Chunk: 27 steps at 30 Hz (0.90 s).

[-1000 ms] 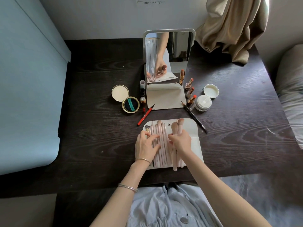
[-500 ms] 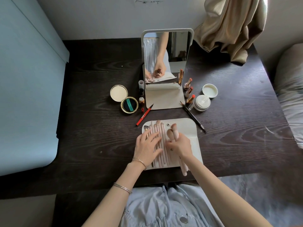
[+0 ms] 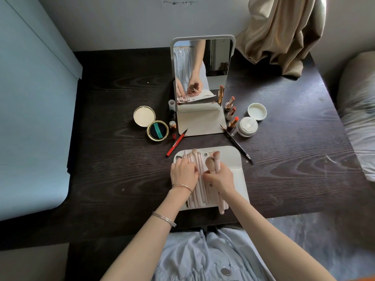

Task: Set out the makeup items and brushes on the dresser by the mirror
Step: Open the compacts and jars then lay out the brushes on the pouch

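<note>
Over on the left of the dark wooden dresser (image 3: 113, 159) an open gold-rimmed compact (image 3: 151, 123) lies flat, its pale lid beside a dark pan with a teal strip. Just right of it a few small bottles (image 3: 172, 116) stand along the mirror's left edge, and a red eyeliner pen (image 3: 176, 144) lies slanted with its tip near the mirror's base. Nearer the person, a cream brush roll (image 3: 233, 159) lies unfolded on the dresser with a row of pale pink makeup brushes (image 3: 197, 179) lying on it. The left hand (image 3: 183, 173), bangles on the wrist and forearm, rests flat on the left part of that row, its fingers fairly straight and pressing on the handles. The right hand (image 3: 220, 178) is curled around two or three pink brushes, their fluffy heads poking out above the fist and their handles sticking out below it past the roll's near edge. Behind the roll stands the white-framed mirror (image 3: 203, 78), tilted back on its cream stand and reflecting both hands. To its right stand three uncapped lipsticks (image 3: 230, 111) in a line, a dark eyebrow pencil (image 3: 236, 144) lies slanted below them, and a white jar (image 3: 247, 126) sits next to its separate lid (image 3: 256, 111). A beige curtain (image 3: 284, 33) hangs over the far right corner.
</note>
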### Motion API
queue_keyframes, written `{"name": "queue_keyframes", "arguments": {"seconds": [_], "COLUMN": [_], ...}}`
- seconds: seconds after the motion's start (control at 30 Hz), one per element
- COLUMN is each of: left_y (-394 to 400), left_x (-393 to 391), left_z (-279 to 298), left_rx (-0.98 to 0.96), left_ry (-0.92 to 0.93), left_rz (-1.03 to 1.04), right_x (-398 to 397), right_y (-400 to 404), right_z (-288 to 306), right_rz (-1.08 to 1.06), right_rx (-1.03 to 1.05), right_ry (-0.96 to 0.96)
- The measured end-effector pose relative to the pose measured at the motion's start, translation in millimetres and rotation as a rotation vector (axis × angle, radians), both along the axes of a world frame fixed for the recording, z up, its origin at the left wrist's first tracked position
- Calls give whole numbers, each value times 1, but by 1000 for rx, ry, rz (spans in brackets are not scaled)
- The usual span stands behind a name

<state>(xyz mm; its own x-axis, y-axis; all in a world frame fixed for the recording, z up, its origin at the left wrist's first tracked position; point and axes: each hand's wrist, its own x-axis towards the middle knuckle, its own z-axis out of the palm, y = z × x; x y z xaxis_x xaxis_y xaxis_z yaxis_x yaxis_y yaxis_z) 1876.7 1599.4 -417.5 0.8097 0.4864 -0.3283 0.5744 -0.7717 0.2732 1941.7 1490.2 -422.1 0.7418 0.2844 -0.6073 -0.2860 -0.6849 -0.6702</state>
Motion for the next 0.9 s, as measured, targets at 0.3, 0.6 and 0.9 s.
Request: {"name": "queue_keyframes", "arguments": {"seconds": [0.3,0.6,0.9], "left_y": [-12,-17,-12], "left_x": [13,21,21], "left_z": [5,3,6], "left_rx": [-152,-226,-214], "left_ry": [119,173,138], "left_rz": [208,336,313], "right_x": [3,7,6], "right_y": [-4,-5,-5], "right_z": [3,5,6], "right_rz": [-8,4,-10], "right_rx": [68,98,102], "right_ry": [46,81,82]}}
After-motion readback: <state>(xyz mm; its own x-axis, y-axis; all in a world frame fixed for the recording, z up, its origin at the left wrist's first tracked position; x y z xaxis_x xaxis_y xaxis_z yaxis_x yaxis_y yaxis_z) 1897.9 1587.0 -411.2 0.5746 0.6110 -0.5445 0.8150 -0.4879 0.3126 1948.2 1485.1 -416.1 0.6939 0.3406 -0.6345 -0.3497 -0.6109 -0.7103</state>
